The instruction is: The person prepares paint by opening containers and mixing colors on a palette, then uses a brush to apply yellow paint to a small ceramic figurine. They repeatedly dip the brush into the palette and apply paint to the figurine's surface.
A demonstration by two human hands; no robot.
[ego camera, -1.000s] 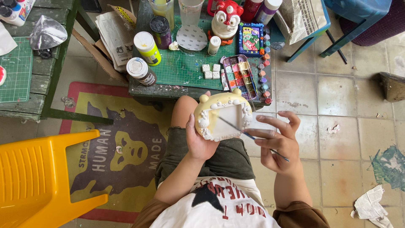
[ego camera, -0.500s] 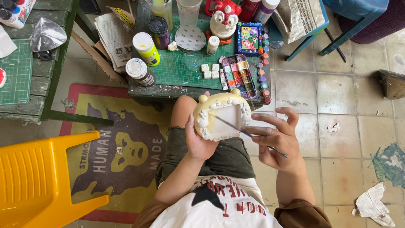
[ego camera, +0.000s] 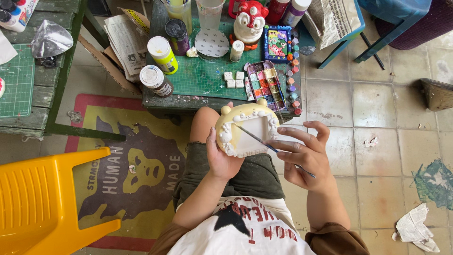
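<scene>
Paint palette (ego camera: 267, 86) beyond cream frame (ego camera: 245, 128); brush (ego camera: 264, 143) across frame

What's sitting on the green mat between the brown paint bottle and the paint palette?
In the head view, three small white blocks lie on the green mat between the brown paint bottle and the paint palette.

Yellow plastic chair (ego camera: 45, 198) lower left; paint palette (ego camera: 265, 85), jars on green mat (ego camera: 207, 78); crumpled paper (ego camera: 415, 229).
</scene>
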